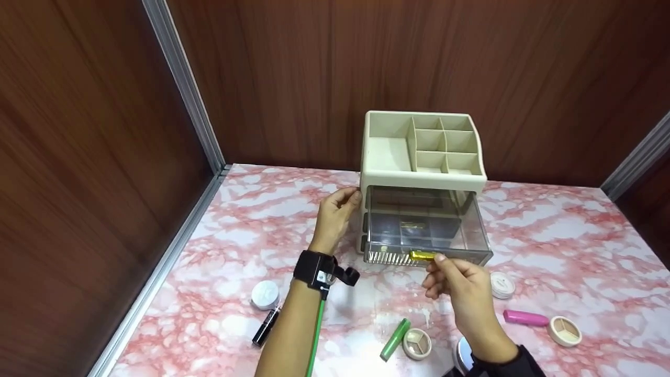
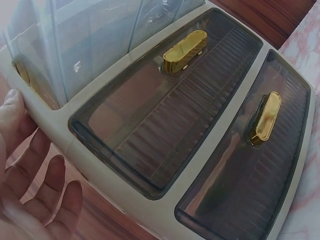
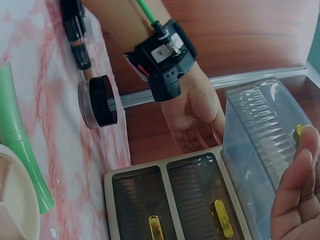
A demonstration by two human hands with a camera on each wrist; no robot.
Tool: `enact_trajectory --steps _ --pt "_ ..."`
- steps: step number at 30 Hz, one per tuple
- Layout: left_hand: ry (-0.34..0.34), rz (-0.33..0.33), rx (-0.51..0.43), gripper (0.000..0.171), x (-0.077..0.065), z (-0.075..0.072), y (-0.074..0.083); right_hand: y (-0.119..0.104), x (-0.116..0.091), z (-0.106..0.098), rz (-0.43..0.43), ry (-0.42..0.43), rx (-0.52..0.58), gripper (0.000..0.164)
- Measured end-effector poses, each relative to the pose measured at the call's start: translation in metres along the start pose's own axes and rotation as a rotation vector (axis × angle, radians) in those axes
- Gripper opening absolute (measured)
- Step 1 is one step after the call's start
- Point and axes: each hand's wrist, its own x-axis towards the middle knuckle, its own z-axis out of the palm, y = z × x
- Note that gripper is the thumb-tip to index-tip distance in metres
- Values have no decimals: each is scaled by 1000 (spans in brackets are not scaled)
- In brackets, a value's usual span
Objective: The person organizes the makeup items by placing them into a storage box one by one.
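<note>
A cream makeup organizer with open compartments on top stands against the back wall. Its smoky clear top drawer juts out from the front. At the drawer's gold handle, my right hand pinches with thumb and fingers. My left hand holds the organizer's left side, its thumb on the front edge and the other fingers loosely bent beside it. Below, the middle drawer and bottom drawer are closed, each with a gold handle.
On the marbled tabletop lie a white-lidded jar, a black cosmetic tube, a green tube, three-section compacts, a pink tube and a white round case. A pale-blue round item is partly behind my right wrist.
</note>
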Motion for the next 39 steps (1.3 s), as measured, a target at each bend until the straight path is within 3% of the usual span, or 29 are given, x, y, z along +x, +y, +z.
enact_trajectory --steps 15,29,39 --pt "4 -11 -9 23 0 0 0 0 -3 -1 -10 10 -30 36" --pt "7 -9 -12 24 -1 -6 -3 5 -14 -14 -94 -102 -30 30" --pt "-7 -1 -35 22 1 -2 -4 -7 -26 -33 -131 -158 -220 19"
